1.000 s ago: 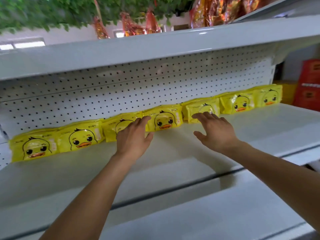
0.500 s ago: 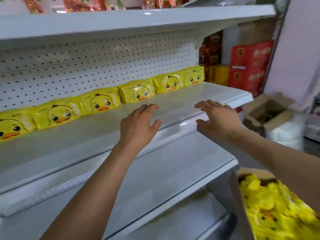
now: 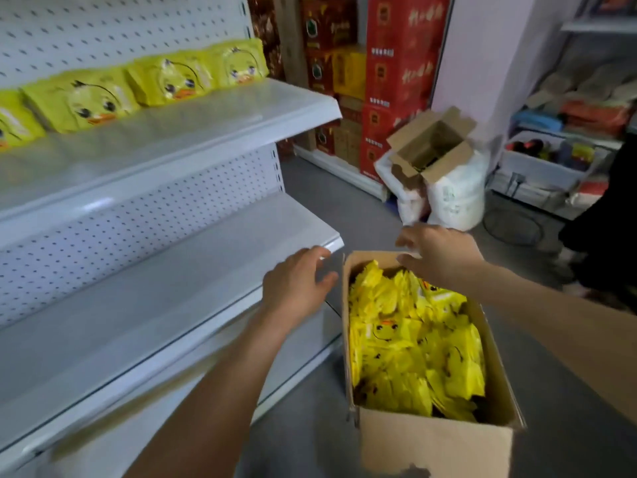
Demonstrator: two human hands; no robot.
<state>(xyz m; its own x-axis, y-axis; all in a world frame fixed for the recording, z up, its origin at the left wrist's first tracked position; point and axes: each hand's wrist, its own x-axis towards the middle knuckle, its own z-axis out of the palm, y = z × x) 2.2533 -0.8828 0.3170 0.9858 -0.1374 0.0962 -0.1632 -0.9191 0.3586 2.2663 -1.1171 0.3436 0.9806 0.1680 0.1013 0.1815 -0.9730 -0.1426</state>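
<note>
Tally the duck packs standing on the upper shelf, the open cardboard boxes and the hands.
Duck packs on the upper shelf: 4
Open cardboard boxes: 2
Hands, left hand and right hand: 2
Total: 8

Head camera looks down, close, over shelving (image 3: pixel 165 291) and floor.

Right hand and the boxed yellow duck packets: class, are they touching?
Cannot tell. In the head view the right hand overlaps the far end of the yellow duck packets in the cardboard box; blur hides any contact or gap.
</note>
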